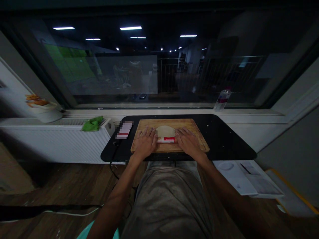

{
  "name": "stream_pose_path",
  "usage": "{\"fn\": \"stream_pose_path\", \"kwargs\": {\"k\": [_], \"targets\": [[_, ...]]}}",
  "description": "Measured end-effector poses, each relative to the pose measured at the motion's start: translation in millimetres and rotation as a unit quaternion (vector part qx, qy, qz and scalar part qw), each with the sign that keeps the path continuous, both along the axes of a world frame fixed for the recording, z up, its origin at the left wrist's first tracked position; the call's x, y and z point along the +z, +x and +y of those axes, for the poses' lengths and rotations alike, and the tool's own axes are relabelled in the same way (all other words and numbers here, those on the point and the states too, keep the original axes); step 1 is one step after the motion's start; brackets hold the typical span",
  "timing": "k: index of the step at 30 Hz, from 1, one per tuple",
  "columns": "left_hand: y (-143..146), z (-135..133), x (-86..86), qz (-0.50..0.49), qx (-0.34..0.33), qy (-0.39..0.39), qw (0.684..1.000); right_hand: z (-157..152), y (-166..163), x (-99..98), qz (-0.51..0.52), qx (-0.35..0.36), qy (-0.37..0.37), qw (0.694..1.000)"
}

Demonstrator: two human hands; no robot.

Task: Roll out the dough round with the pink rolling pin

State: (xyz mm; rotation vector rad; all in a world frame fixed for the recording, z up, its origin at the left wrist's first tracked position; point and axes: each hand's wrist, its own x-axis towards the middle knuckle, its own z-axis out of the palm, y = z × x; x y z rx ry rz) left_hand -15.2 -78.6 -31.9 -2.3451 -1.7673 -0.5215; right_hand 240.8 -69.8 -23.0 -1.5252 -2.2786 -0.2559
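Red-and-white labelled cylinder (166, 140) on the wooden cutting board (144, 123), black counter (229, 142) under it. Long axis runs left-right, square across the person's front. Left hand (147, 142) at its left end, right hand (187, 141) at its right; neither clearly nearer. Both hands palm-down, fingers stretched forward, not wrapped round it; ends hidden under them. Pale dough sheet (165, 129) lies just beyond the cylinder, between the hands; can't tell if cylinder overlaps its near edge.
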Motion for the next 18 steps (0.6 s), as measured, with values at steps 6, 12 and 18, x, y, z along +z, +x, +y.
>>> {"fn": "stream_pose_path", "kwargs": {"k": [6, 12, 18], "targets": [[0, 15, 4.2, 0.014, -0.003, -0.013, 1.0, 13, -1, 1.5, -0.026, -0.014, -0.018, 0.999], [1, 34, 10.3, 0.035, -0.003, -0.054, 0.998, 34, -4, 13.6, -0.047, -0.028, -0.056, 0.997], [1, 58, 13.0, 0.021, 0.013, -0.078, 0.997, 52, -5, 24.6, -0.033, -0.047, -0.095, 0.994]]}}
